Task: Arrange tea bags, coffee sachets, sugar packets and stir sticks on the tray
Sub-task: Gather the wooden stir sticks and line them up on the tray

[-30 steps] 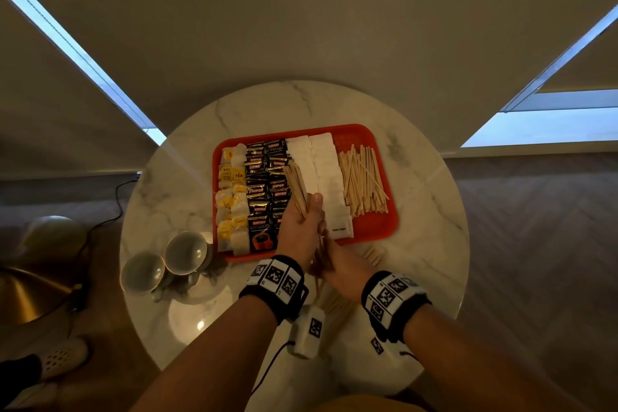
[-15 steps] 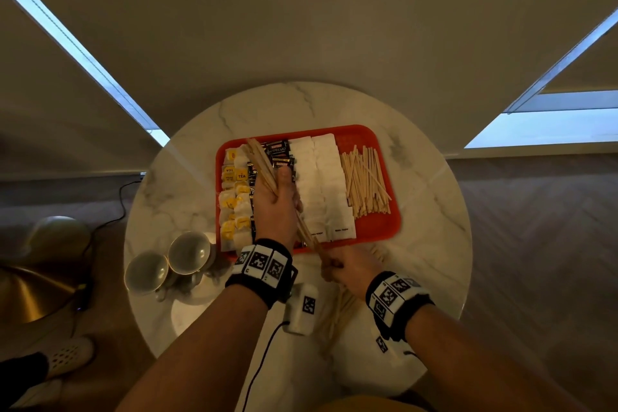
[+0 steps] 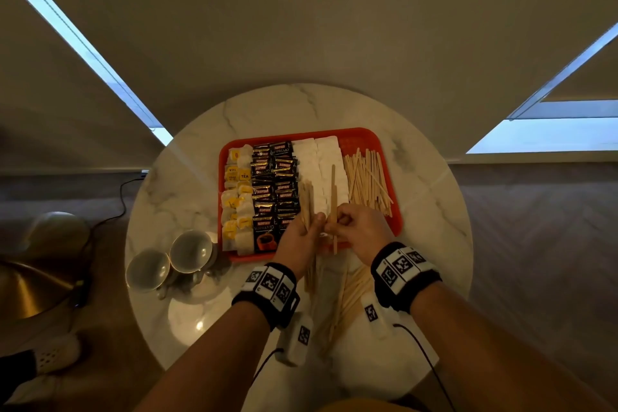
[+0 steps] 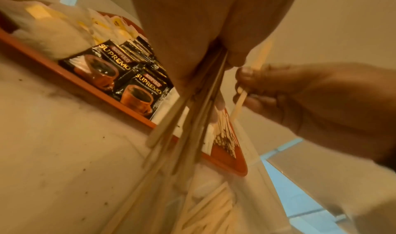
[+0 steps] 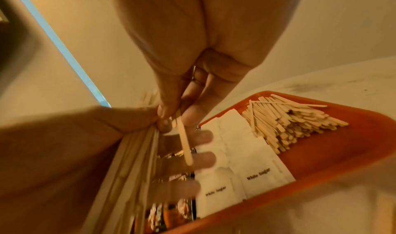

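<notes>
Over tray [image 3: 394,217] – right hand [image 3: 359,227] pinching pale, flat stick [image 3: 333,191]

An orange-red tray [image 3: 368,139] holds four groups in rows: tea bags [image 3: 238,192] with yellow tags at its left, black coffee sachets [image 3: 274,184], white sugar packets [image 3: 321,170] and, at the right, a loose heap of pale wooden stir sticks [image 3: 368,179]. More sticks lie off the tray on its near side [image 3: 347,291] — a bundle [image 3: 307,201] and a single stick [image 3: 333,197] are held upright above the near rim.
</notes>
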Available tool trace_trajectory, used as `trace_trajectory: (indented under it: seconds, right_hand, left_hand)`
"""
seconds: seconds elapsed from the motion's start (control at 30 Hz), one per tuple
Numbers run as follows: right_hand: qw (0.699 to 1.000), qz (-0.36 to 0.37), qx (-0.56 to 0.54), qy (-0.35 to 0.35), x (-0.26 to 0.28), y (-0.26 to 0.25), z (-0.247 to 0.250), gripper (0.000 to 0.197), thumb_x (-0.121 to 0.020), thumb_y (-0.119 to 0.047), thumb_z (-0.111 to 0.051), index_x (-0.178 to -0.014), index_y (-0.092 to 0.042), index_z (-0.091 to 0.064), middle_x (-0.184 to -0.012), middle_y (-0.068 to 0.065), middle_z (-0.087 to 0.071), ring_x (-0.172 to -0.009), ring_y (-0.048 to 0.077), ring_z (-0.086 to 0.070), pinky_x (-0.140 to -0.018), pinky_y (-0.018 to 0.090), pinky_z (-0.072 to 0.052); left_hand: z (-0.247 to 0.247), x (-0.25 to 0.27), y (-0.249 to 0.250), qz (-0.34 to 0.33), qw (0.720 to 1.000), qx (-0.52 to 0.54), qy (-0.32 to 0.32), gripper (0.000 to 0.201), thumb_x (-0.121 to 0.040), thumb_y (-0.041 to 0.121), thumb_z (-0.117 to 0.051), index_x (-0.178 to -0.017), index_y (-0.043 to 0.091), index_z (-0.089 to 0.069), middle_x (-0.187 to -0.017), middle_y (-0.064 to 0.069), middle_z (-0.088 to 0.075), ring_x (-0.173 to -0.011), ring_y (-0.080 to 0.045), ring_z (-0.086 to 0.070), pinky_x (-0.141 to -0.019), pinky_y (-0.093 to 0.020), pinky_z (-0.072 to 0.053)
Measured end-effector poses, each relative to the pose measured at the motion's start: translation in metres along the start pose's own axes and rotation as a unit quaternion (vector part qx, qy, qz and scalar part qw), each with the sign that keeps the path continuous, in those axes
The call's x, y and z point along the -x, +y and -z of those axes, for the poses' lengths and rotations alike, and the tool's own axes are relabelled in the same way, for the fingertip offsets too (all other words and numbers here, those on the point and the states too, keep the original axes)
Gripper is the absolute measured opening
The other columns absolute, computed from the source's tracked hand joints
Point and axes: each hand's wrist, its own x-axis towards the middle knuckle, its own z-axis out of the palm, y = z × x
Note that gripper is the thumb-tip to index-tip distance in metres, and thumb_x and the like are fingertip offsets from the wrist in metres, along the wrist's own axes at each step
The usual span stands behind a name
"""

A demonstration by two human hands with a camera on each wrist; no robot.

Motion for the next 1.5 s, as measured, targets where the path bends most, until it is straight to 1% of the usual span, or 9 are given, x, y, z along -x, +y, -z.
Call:
trace_trajectory:
  seconds: [0.1,0.2,0.37,0.63,0.83,1.07,1.23,1.4,1.5]
  right_hand:
    - [1.0,-0.01,-0.016,0.001,-0.001,-0.006,0.0,0.006,-0.088,-0.013,-0.075,-0.085,-0.012,-0.07,-0.079,0.008,-0.072,-0.076,0.021,-0.073,-0.066,0.038,-0.063]
    - [1.0,-0.009,-0.014,0.022,-0.002,-0.007,0.0,0.016,-0.086,-0.012,-0.077,-0.089,-0.006,-0.063,-0.079,0.015,-0.066,-0.072,0.022,-0.07,-0.058,0.033,-0.062]
    - [0.99,0.027,0.134,-0.036,0.0,-0.007,-0.006,0.021,-0.089,-0.014,-0.07,-0.08,-0.028,-0.058,-0.077,0.0,-0.067,-0.073,0.016,-0.066,-0.075,0.033,-0.056]
    - [0.977,0.01,0.183,-0.104,0.002,-0.019,-0.008,0.015,-0.102,-0.022,-0.054,-0.107,-0.014,-0.066,-0.089,0.003,-0.069,-0.078,0.017,-0.069,-0.077,0.03,-0.059]
    - [0.969,0.024,0.215,-0.115,0.006,-0.017,-0.006,0.023,-0.102,-0.027,-0.053,-0.114,-0.017,-0.069,-0.097,0.002,-0.069,-0.088,0.021,-0.068,-0.085,0.037,-0.056]
    - [0.977,0.0,0.155,-0.144,0.015,-0.007,-0.018,0.034,-0.091,-0.028,-0.07,-0.122,-0.016,-0.065,-0.108,0.003,-0.072,-0.099,0.019,-0.069,-0.092,0.037,-0.055]
    - [0.972,-0.045,0.16,-0.168,0.019,-0.003,-0.017,0.041,-0.081,-0.046,-0.077,-0.11,-0.019,-0.068,-0.099,0.001,-0.072,-0.093,0.019,-0.069,-0.086,0.04,-0.057]
    - [0.978,-0.078,0.091,-0.169,0.024,0.003,-0.022,0.014,-0.099,-0.009,-0.057,-0.106,-0.006,-0.069,-0.093,0.011,-0.074,-0.076,0.014,-0.071,-0.078,0.028,-0.061]
    - [0.981,-0.081,0.081,-0.154,0.022,0.002,-0.024,0.017,-0.098,-0.019,-0.062,-0.107,-0.008,-0.072,-0.097,0.009,-0.075,-0.086,0.018,-0.072,-0.087,0.036,-0.06]
  left_hand:
    - [-0.002,0.002,-0.005,-0.008,1.0,-0.03,-0.003,0.055,-0.09,0.071,-0.051,-0.118,0.026,-0.068,-0.112,-0.001,-0.076,-0.104,-0.024,-0.073,-0.089,-0.056,-0.059]
    - [-0.004,0.002,-0.002,-0.014,1.0,-0.007,0.01,0.055,-0.091,0.068,-0.053,-0.12,0.021,-0.061,-0.111,-0.008,-0.073,-0.101,-0.03,-0.073,-0.086,-0.054,-0.06]
    - [-0.007,-0.005,0.002,-0.019,0.999,0.018,0.044,0.058,-0.084,0.072,-0.054,-0.119,0.026,-0.061,-0.113,-0.002,-0.073,-0.108,-0.023,-0.07,-0.098,-0.056,-0.054]
    - [-0.006,-0.001,0.01,-0.003,0.996,0.086,0.009,0.045,-0.096,0.049,-0.055,-0.113,0.008,-0.065,-0.099,-0.012,-0.071,-0.091,-0.026,-0.07,-0.079,-0.041,-0.057]
    - [-0.005,-0.001,0.014,-0.019,0.997,0.073,0.001,0.039,-0.1,0.04,-0.056,-0.114,0.004,-0.064,-0.111,-0.015,-0.075,-0.105,-0.034,-0.071,-0.095,-0.052,-0.057]
    - [-0.013,-0.007,0.03,-0.05,0.988,0.118,0.089,0.025,-0.102,0.035,-0.058,-0.093,0.013,-0.05,-0.06,0.005,-0.052,-0.061,-0.017,-0.06,-0.065,-0.034,-0.052]
    - [-0.006,-0.011,0.038,-0.08,0.978,0.142,0.128,0.028,-0.102,0.038,-0.055,-0.096,0.011,-0.05,-0.06,0.007,-0.042,-0.053,-0.009,-0.042,-0.059,-0.027,-0.048]
    - [-0.009,-0.013,0.049,-0.086,0.967,0.209,0.116,0.028,-0.1,0.038,-0.057,-0.09,0.014,-0.048,-0.06,0.004,-0.042,-0.053,-0.011,-0.043,-0.056,-0.026,-0.047]
    - [-0.012,-0.009,0.048,-0.101,0.974,0.18,0.094,0.03,-0.097,0.04,-0.058,-0.102,0.011,-0.05,-0.062,0.003,-0.041,-0.054,-0.011,-0.043,-0.057,-0.026,-0.047]
